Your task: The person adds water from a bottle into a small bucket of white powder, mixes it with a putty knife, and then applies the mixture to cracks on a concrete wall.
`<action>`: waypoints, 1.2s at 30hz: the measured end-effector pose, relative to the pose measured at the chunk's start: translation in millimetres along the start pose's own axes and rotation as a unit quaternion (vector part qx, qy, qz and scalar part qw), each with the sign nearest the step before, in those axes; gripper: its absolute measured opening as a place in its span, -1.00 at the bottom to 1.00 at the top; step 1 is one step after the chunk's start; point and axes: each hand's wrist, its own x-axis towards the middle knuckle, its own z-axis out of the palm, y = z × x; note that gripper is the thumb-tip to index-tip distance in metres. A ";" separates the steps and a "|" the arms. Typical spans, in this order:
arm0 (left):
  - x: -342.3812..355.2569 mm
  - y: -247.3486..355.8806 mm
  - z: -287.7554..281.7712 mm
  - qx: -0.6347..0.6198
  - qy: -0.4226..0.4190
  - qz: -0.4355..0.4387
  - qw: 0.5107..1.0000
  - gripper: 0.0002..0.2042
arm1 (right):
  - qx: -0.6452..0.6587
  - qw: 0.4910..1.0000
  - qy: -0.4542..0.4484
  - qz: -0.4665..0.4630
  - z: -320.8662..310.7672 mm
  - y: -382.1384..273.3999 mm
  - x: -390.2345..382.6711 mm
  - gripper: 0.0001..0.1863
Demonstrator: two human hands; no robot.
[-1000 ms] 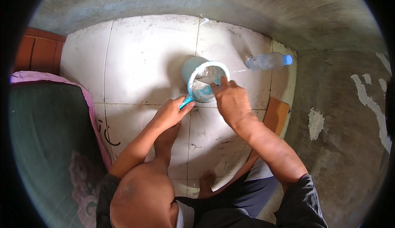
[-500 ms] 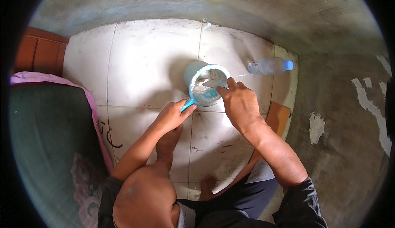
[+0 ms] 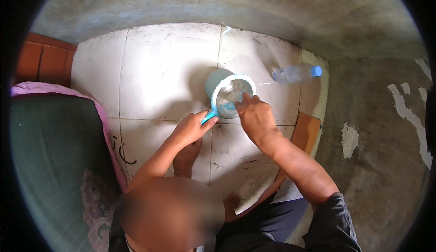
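1. Gripping the blue handle, the left hand (image 3: 193, 127) steadies a blue scoop (image 3: 230, 96) on the white tiled floor (image 3: 159, 74).
2. Right hand (image 3: 254, 115) fingers dip inside, curled; their exact grip is hidden.
3. Pressing too hard could tip it, spilling wet contents toward the plastic bottle (image 3: 296, 73).

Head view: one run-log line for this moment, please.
left hand: grips handle of blue dipper | right hand: fingers inside dipper | dipper: on white tiles | plastic bottle: lying right

A blurred patch (image 3: 170, 215) hides the lower middle; the scoop's (image 3: 229, 95) contents are unclear.
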 end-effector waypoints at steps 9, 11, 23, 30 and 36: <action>3.4 1.0 -1.1 0.000 -0.007 -0.012 1.000 -0.58 | -0.009 1.000 -0.029 0.002 -16.7 -1.8 5.1 -0.75; 0.6 -7.3 3.9 -0.001 0.007 0.014 1.000 -0.59 | 0.027 0.999 -0.023 0.007 -28.4 1.1 -6.2 -0.73; 2.7 -8.5 6.2 0.001 -0.006 0.004 1.000 -0.58 | 0.123 0.990 0.011 0.064 -6.4 4.4 -2.0 -0.75; 3.9 -10.7 7.3 0.010 0.007 0.026 1.000 -0.58 | 0.219 0.967 0.061 0.115 6.7 6.0 4.4 -0.82; 8.0 -9.9 5.8 -0.004 -0.013 -0.007 1.000 -0.62 | 0.301 0.940 0.043 0.154 -7.4 7.4 3.5 -0.81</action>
